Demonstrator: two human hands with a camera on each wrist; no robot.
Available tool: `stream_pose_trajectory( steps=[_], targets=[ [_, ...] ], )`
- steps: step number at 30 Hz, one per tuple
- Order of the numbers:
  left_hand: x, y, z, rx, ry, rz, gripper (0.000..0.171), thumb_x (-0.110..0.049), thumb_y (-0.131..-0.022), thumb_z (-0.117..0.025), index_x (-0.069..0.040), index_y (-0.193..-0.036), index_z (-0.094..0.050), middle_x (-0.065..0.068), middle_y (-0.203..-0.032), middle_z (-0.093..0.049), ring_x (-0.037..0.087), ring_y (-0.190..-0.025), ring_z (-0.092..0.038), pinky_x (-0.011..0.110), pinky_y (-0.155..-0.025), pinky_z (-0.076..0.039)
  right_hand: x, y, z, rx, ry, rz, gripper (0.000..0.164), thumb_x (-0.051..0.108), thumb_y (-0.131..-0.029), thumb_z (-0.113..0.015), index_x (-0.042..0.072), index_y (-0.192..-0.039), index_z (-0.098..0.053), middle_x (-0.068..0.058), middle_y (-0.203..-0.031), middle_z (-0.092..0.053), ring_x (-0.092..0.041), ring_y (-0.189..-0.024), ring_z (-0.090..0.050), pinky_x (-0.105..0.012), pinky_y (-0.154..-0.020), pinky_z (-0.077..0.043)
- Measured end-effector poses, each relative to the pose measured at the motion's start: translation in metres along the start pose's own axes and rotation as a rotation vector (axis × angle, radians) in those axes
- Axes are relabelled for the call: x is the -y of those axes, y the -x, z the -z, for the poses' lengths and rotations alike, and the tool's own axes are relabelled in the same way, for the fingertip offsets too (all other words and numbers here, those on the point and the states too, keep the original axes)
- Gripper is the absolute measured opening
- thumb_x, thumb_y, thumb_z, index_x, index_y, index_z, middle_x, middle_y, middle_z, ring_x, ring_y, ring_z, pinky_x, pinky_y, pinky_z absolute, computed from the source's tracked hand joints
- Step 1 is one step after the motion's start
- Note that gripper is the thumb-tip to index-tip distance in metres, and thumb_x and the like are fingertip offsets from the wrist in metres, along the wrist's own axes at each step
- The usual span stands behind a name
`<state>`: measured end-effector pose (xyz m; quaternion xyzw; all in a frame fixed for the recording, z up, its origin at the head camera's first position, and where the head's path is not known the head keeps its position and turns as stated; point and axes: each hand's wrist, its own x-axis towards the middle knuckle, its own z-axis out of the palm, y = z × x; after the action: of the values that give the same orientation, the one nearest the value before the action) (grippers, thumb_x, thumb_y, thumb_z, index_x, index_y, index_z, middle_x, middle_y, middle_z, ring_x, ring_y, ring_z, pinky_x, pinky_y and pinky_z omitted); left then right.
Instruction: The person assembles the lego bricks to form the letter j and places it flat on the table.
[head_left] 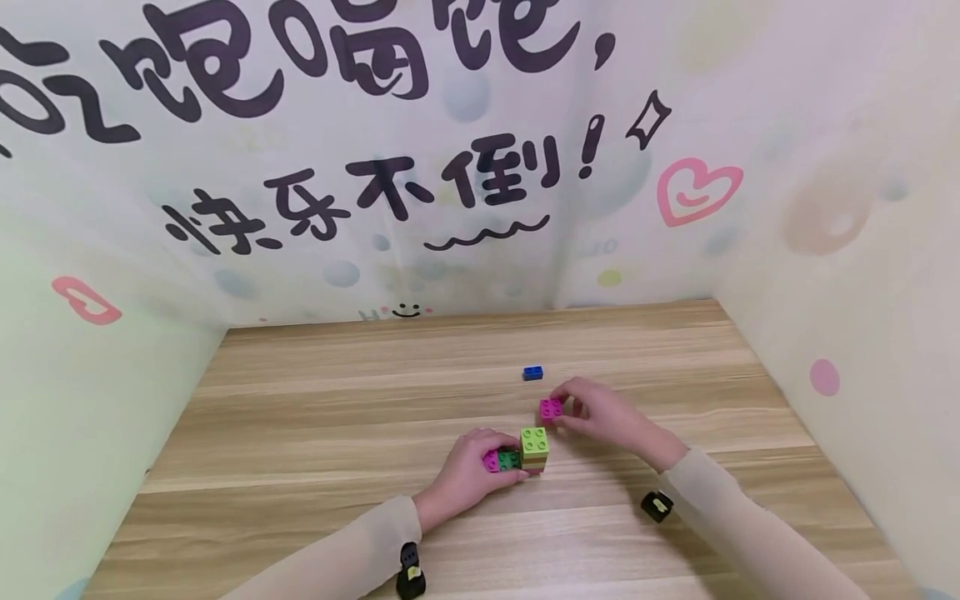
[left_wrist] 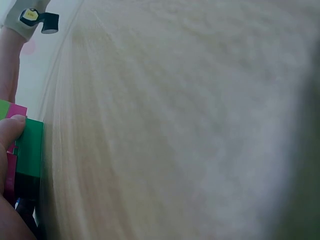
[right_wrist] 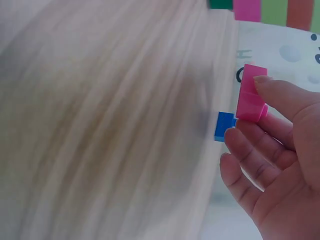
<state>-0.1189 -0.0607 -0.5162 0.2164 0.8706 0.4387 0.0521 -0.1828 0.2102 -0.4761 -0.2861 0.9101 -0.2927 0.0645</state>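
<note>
My left hand (head_left: 467, 468) grips a group of toy building bricks at the middle of the table, thumb on the near side and fingers on the far side. Beside its fingertips rises a layered tower with a lime green brick (head_left: 534, 439) on top. Left of the tower, between thumb and fingers, show a dark green brick (head_left: 507, 461) and a magenta brick (head_left: 491, 461); the hand hides part of them. My right hand (head_left: 611, 418) pinches a pink brick (right_wrist: 251, 95) between thumb and fingers, beyond and slightly right of the tower.
A small blue brick (head_left: 532, 373) lies farther back on the wooden table (head_left: 337, 400), beyond the pink one. Walls with printed lettering (head_left: 390, 183) close off the table's back and sides. Each wrist carries a black camera (head_left: 657, 505).
</note>
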Motion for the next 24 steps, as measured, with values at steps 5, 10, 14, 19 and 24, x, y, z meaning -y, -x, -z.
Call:
stream_pose_trajectory(
  steps=[5,10,14,19,24],
  targets=[
    [0.000,0.000,0.000,0.002,-0.003,0.003,0.042,-0.035,-0.085,-0.088,-0.016,-0.120,-0.076,-0.001,-0.120,-0.074,0.019,-0.113,-0.062,0.042,-0.102,-0.047,0.010,0.006,0.009,-0.004,0.007,0.017,0.027,0.015,-0.095,-0.076,0.007,-0.119,-0.069,-0.002,-0.108,-0.070,-0.011,-0.086,-0.061,-0.026,-0.071,-0.055],
    [0.000,0.000,0.000,0.003,-0.004,0.008,0.042,-0.035,-0.084,-0.088,-0.016,-0.120,-0.075,-0.002,-0.120,-0.074,0.018,-0.113,-0.062,0.042,-0.101,-0.047,0.016,0.011,0.015,-0.013,0.037,0.057,0.025,0.015,-0.096,-0.076,0.008,-0.119,-0.069,-0.002,-0.110,-0.072,-0.012,-0.088,-0.063,-0.028,-0.072,-0.056],
    [0.001,0.000,-0.001,0.005,-0.001,0.010,0.042,-0.036,-0.085,-0.088,-0.016,-0.120,-0.075,-0.003,-0.119,-0.074,0.018,-0.112,-0.062,0.041,-0.101,-0.047,0.023,0.015,0.019,-0.026,0.048,0.074,0.026,0.018,-0.096,-0.076,0.009,-0.120,-0.069,-0.001,-0.110,-0.072,-0.011,-0.089,-0.063,-0.026,-0.071,-0.056],
    [0.002,-0.001,-0.001,0.004,0.009,-0.003,0.041,-0.036,-0.085,-0.087,-0.016,-0.119,-0.076,-0.004,-0.117,-0.074,0.016,-0.110,-0.063,0.038,-0.099,-0.048,0.030,0.020,0.025,-0.034,0.044,0.077,0.026,0.021,-0.097,-0.076,0.011,-0.120,-0.069,0.002,-0.111,-0.071,-0.011,-0.090,-0.062,-0.024,-0.070,-0.054],
    [0.002,-0.001,-0.001,0.001,0.011,-0.010,0.042,-0.035,-0.085,-0.088,-0.015,-0.120,-0.076,-0.003,-0.117,-0.074,0.017,-0.109,-0.063,0.036,-0.097,-0.048,0.037,0.022,0.031,-0.039,0.048,0.093,0.026,0.023,-0.098,-0.075,0.012,-0.120,-0.068,0.003,-0.111,-0.071,-0.011,-0.091,-0.062,-0.025,-0.070,-0.054]
  ],
)
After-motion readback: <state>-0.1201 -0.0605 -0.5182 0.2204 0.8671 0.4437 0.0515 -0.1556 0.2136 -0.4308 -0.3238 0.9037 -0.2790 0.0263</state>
